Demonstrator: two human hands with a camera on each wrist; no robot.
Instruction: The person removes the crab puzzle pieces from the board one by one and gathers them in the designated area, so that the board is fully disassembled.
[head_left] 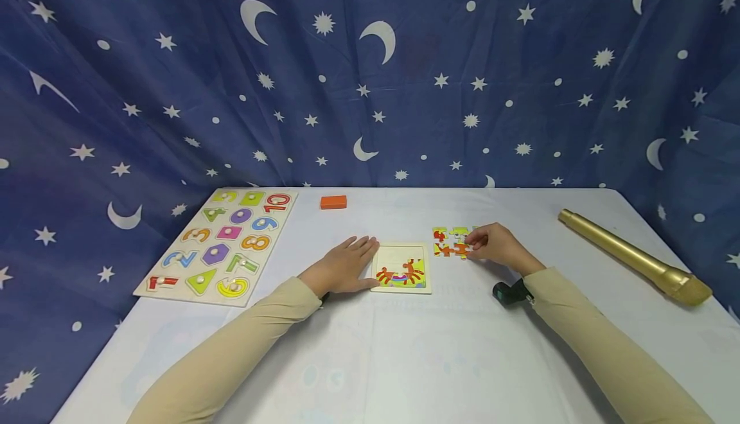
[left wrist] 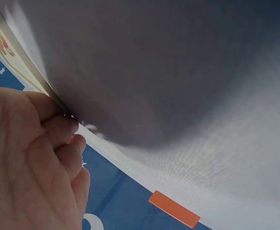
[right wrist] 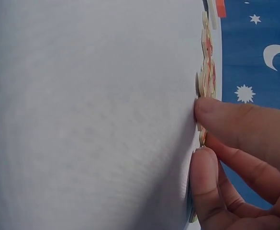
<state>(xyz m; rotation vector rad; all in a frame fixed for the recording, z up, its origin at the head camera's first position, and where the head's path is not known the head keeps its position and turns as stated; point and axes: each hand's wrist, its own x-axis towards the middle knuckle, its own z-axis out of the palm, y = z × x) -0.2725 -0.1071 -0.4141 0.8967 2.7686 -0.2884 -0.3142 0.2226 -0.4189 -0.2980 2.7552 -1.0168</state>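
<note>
In the head view, a small square puzzle board (head_left: 430,268) lies mid-table, with pieces inside forming part of a red animal picture. My left hand (head_left: 347,266) rests at its left edge, fingers extended and thumb at the lower corner. To the right of the board, several loose jigsaw pieces (head_left: 444,250) lie in a cluster. My right hand (head_left: 498,245) is over the cluster's right side and pinches a puzzle piece (right wrist: 202,138) between thumb and fingers, which hide most of it. Seen edge-on in the right wrist view, other pieces (right wrist: 207,45) line up beyond the thumb.
A large number-and-shape peg board (head_left: 191,236) lies at the left. An orange block (head_left: 333,202) is near the back edge, before a blue star-patterned curtain (head_left: 428,115). At the right lies a long gold tube (head_left: 624,245) with a flared end. White cloth covers the table (head_left: 405,360).
</note>
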